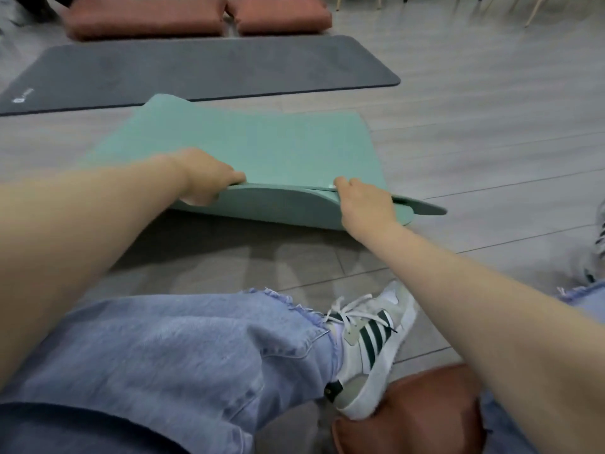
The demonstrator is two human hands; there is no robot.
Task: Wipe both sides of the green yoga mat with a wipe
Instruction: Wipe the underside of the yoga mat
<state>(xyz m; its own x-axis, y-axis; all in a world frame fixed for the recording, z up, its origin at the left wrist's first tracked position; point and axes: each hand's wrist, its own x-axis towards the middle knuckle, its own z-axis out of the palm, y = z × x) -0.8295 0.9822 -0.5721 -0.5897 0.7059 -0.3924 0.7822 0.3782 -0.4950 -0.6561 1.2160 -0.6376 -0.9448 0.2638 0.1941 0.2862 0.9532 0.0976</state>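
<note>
The green yoga mat [262, 149] lies on the grey floor in front of me, its near edge lifted and curled so the underside shows. My left hand [209, 178] grips that raised edge at the left, fingers curled under it. My right hand [365, 199] grips the same edge further right, and a small white bit, possibly the wipe [333, 186], peeks out at its fingertips. Another flat corner of the mat [425, 209] sticks out on the floor to the right of my right hand.
A dark grey mat [196, 70] lies flat behind the green one. Two reddish cushions [196, 18] sit at the far back, with chair legs at top right. My jeans leg and white striped sneaker [370, 342] are in front, with a brown cushion [415, 411] below.
</note>
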